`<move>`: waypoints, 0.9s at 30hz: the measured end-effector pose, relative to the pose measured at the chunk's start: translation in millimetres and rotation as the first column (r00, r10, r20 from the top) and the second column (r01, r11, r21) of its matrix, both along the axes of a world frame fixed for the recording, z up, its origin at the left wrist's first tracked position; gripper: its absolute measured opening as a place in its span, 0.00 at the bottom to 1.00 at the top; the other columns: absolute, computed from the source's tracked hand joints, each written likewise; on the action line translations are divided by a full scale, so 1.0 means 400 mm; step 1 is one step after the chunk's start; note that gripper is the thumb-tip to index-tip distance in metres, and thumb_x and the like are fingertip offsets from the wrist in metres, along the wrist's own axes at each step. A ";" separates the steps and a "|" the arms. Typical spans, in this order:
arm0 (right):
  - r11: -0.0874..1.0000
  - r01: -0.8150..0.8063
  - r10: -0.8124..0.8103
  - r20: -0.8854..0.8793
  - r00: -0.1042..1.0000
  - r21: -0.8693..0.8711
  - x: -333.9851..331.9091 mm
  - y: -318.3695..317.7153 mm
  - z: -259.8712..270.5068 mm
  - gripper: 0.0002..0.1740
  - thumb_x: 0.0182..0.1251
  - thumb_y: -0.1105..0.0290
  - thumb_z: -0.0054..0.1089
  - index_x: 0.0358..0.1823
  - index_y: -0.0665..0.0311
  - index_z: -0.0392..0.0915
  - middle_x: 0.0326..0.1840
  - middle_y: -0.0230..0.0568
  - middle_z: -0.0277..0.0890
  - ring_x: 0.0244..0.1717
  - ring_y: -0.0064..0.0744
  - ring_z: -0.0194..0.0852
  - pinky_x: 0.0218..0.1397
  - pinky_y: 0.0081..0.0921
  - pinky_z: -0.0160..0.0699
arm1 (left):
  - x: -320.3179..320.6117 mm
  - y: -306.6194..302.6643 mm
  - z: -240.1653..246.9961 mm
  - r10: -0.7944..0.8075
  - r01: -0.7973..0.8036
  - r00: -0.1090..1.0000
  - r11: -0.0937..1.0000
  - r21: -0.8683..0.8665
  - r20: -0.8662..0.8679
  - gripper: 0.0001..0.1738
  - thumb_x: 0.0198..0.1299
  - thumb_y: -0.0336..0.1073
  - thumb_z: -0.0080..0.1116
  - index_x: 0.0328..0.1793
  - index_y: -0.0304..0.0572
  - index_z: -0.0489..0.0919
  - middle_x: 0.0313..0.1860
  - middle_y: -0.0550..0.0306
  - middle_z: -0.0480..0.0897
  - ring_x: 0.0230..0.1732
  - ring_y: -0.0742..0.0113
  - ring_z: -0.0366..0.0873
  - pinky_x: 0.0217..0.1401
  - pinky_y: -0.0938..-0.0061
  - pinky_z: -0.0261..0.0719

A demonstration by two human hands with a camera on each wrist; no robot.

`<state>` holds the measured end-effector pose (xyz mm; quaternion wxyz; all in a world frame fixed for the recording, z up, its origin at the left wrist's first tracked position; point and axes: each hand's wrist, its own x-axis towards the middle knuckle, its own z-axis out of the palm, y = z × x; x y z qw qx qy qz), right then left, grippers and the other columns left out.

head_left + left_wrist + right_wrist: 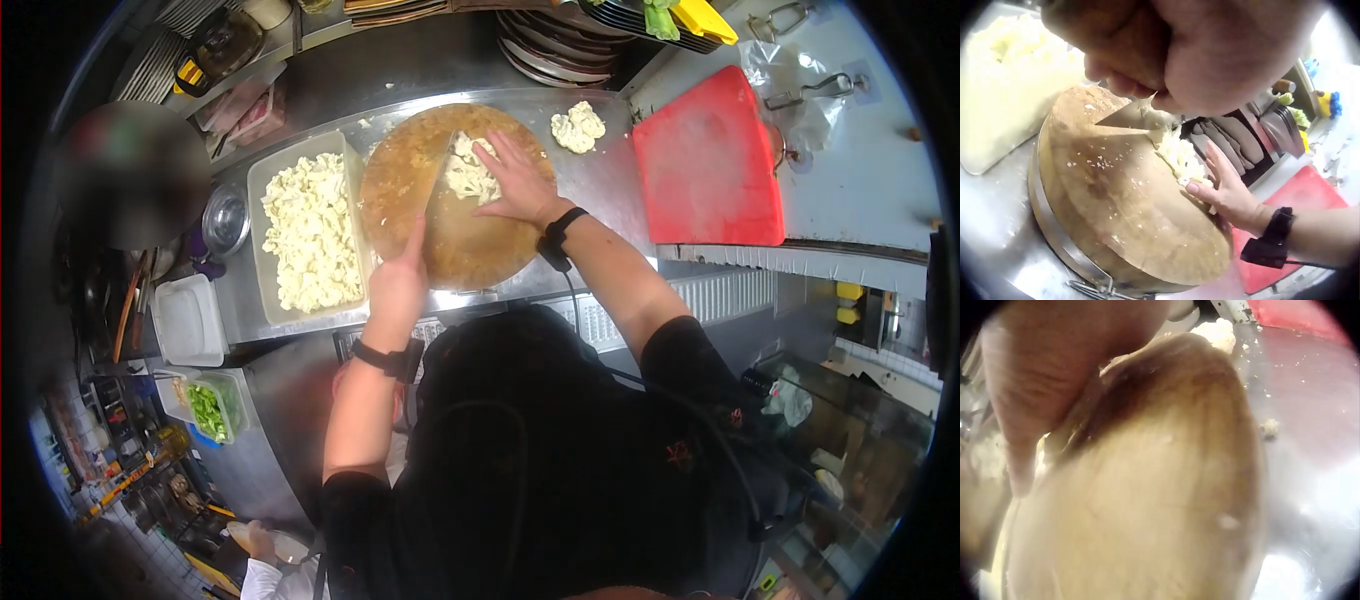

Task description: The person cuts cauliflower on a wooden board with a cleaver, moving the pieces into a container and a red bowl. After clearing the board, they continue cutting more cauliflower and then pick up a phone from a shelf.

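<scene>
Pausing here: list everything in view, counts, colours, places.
Steel counter: one, silvery, centre
Round wooden chopping block: one, brown, on counter
Cauliflower portion: one, white, on block
Separate cauliflower piece: one, white, right of block
Rectangular plastic cauliflower tub: one, translucent, left of block
Flat rectangular board: one, red, right of block
Round metal bowl: one, silvery, left of tub
Stacked dishes: several, dark, behind block
Chopped greens: uncounted, green, lower left
Metal knife: one, silvery, over block
Other kitchenware: uncounted, mixed, outer edges
Left hand: one, bare, gripping knife
Right hand: one, bare, touching cauliflower portion
</scene>
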<state>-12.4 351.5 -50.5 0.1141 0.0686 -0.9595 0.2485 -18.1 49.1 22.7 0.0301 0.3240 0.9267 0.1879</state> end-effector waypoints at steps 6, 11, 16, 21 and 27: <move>0.998 -0.056 0.056 0.015 0.998 0.036 -0.034 -0.006 0.010 0.65 0.50 0.34 0.81 0.87 0.48 0.59 0.91 0.59 0.45 0.90 0.66 0.39 0.90 0.56 0.48 | 0.024 -0.054 -0.040 0.120 -0.399 0.716 0.879 0.262 0.687 0.38 0.75 0.24 0.53 0.90 0.51 0.61 0.52 0.46 0.89 0.32 0.55 0.84 0.38 0.66 0.82; 0.990 -0.099 0.098 0.018 0.995 0.095 -0.072 -0.016 0.029 0.61 0.51 0.30 0.78 0.84 0.47 0.65 0.90 0.59 0.47 0.90 0.67 0.40 0.89 0.57 0.48 | 0.013 -0.040 -0.113 -0.023 -0.710 0.465 0.586 0.389 0.885 0.41 0.77 0.24 0.50 0.93 0.52 0.53 0.47 0.60 0.86 0.30 0.82 0.74 0.31 0.83 0.73; 0.997 -0.064 0.064 0.004 0.998 0.039 -0.105 -0.034 0.010 0.55 0.54 0.35 0.79 0.82 0.47 0.69 0.88 0.59 0.53 0.88 0.65 0.45 0.89 0.55 0.51 | -0.001 0.048 -0.110 -0.102 -0.713 0.408 0.585 0.387 0.907 0.43 0.78 0.26 0.50 0.94 0.59 0.48 0.26 0.64 0.75 0.20 0.75 0.70 0.22 0.77 0.74; 0.994 0.039 -0.042 -0.022 0.999 -0.102 -0.100 -0.056 -0.009 0.48 0.56 0.43 0.81 0.76 0.54 0.76 0.82 0.59 0.63 0.84 0.63 0.54 0.86 0.51 0.58 | 0.004 0.113 -0.147 -0.129 -0.677 0.378 0.636 0.369 0.917 0.43 0.78 0.27 0.50 0.94 0.60 0.47 0.24 0.63 0.75 0.18 0.74 0.70 0.20 0.74 0.73; 0.945 0.228 -0.256 -0.098 0.962 -0.234 -0.112 -0.097 -0.042 0.45 0.55 0.52 0.83 0.74 0.61 0.78 0.78 0.60 0.66 0.81 0.64 0.58 0.82 0.52 0.64 | 0.012 0.145 -0.144 -0.163 -0.696 0.361 0.608 0.382 0.918 0.43 0.79 0.27 0.50 0.94 0.60 0.47 0.25 0.62 0.75 0.18 0.74 0.72 0.20 0.74 0.76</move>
